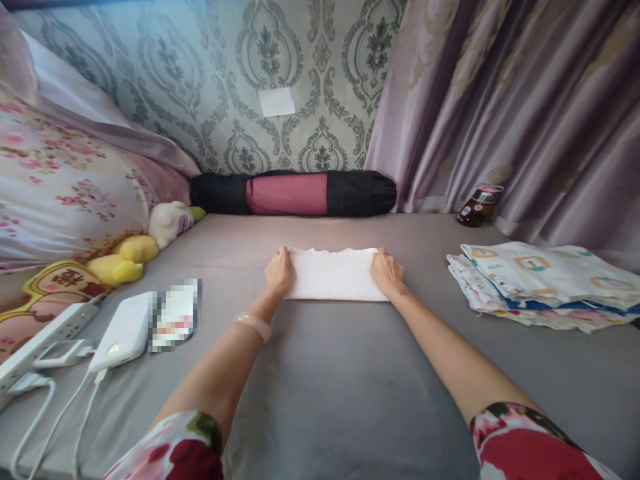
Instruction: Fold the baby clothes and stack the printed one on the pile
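Observation:
A white folded cloth (333,277) lies as a flat rectangle on the grey sheet (350,387), its far edge slightly wavy. My left hand (280,272) is closed on the cloth's left end, near the far corner. At the opposite end, my right hand (387,273) grips the far right corner with fingers curled. Both arms stretch forward. The fingertips of each hand are partly hidden by the knuckles. Whether the cloth is a garment or a plain piece of fabric I cannot tell.
A stack of folded printed cloths (545,280) lies at right, with a dark bottle (477,207) behind it. A black and pink roll (287,193) lies along the wall. At left are a white power bank (125,330), a power strip (60,327), cables and plush toys (125,257).

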Demonstrator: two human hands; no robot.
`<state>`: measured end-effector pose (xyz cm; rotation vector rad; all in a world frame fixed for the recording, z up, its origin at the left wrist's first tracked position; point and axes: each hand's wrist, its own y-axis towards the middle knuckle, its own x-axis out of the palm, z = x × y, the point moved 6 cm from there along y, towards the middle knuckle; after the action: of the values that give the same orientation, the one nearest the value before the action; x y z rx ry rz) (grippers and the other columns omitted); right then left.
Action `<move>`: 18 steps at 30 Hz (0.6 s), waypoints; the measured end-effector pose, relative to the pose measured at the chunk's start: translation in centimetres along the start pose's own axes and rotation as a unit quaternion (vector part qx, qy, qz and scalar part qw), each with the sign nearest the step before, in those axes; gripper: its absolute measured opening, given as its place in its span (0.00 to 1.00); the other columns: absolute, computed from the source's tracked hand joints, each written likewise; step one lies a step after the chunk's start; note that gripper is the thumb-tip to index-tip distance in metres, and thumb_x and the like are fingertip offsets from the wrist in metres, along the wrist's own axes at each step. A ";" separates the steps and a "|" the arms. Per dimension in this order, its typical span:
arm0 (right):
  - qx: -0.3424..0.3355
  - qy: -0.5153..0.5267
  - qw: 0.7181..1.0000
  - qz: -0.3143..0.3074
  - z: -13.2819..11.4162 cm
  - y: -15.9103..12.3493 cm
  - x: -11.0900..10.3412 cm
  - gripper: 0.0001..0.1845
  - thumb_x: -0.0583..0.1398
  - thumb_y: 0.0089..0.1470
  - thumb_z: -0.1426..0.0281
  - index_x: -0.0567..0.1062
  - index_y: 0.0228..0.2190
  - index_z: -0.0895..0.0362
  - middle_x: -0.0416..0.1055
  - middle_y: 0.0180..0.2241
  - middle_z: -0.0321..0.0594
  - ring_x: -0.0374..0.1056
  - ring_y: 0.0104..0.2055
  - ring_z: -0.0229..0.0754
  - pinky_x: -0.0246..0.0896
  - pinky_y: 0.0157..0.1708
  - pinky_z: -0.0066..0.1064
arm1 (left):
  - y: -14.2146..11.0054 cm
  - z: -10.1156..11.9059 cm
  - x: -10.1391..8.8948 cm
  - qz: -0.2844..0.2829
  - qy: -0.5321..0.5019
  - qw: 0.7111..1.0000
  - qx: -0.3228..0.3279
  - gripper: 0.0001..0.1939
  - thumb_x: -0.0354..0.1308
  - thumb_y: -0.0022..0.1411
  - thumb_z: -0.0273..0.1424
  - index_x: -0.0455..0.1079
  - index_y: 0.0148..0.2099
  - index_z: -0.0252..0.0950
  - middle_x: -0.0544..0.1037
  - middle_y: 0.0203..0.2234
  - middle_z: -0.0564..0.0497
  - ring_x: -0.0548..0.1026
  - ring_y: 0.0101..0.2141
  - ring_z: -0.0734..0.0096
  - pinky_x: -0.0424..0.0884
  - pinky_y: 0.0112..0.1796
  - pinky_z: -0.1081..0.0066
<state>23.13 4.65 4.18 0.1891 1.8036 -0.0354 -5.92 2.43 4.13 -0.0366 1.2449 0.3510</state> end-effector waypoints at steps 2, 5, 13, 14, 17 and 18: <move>-0.001 -0.002 1.000 0.001 0.0 0.2 0.2 0.18 0.43 0.68 0.69 0.66 0.49 0.64 0.74 0.42 0.59 0.72 0.48 0.54 0.62 0.46 0.41 | 0.2 -0.2 0.5 -0.005 0.003 1.000 -0.008 0.18 0.35 0.71 0.33 0.63 0.52 0.33 0.74 0.43 0.35 0.76 0.43 0.54 0.68 0.38 0.64; 0.009 -0.002 1.000 0.005 0.2 0.3 0.4 0.19 0.43 0.68 0.69 0.67 0.49 0.65 0.74 0.42 0.60 0.72 0.48 0.55 0.63 0.46 0.41 | 0.4 -0.5 1.2 -0.006 0.002 1.000 -0.022 0.18 0.36 0.71 0.33 0.63 0.51 0.32 0.74 0.43 0.33 0.76 0.43 0.53 0.68 0.39 0.62; 0.050 0.012 0.999 0.007 0.6 0.3 0.4 0.18 0.47 0.66 0.67 0.69 0.47 0.65 0.74 0.42 0.61 0.71 0.48 0.56 0.63 0.46 0.41 | 1.1 -1.1 1.6 0.002 0.002 0.999 -0.040 0.18 0.38 0.70 0.35 0.65 0.49 0.31 0.74 0.43 0.31 0.76 0.44 0.48 0.69 0.40 0.58; 0.053 0.014 0.998 0.005 0.6 0.3 0.5 0.18 0.47 0.66 0.67 0.69 0.47 0.65 0.74 0.42 0.61 0.71 0.48 0.56 0.63 0.46 0.41 | 1.2 -1.2 1.6 -0.001 0.001 0.999 -0.044 0.18 0.38 0.70 0.35 0.65 0.49 0.31 0.75 0.44 0.32 0.76 0.44 0.48 0.69 0.40 0.58; 0.059 0.019 0.998 -0.007 0.7 0.4 0.5 0.18 0.47 0.66 0.67 0.68 0.49 0.65 0.73 0.43 0.60 0.70 0.49 0.55 0.62 0.47 0.41 | 1.4 -1.4 1.7 -0.019 -0.001 0.998 -0.059 0.17 0.39 0.70 0.35 0.65 0.50 0.33 0.75 0.45 0.34 0.76 0.45 0.51 0.69 0.41 0.60; 0.060 0.022 0.998 -0.015 0.8 0.5 0.4 0.18 0.47 0.66 0.67 0.67 0.49 0.64 0.73 0.44 0.60 0.70 0.49 0.54 0.62 0.47 0.41 | 1.5 -1.5 1.6 -0.025 -0.002 0.998 -0.061 0.17 0.40 0.70 0.36 0.65 0.50 0.33 0.75 0.45 0.35 0.75 0.46 0.52 0.69 0.42 0.61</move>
<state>23.85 5.06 3.62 0.2490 1.8503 -0.1620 -7.24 3.90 2.40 -0.1723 1.2142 0.3828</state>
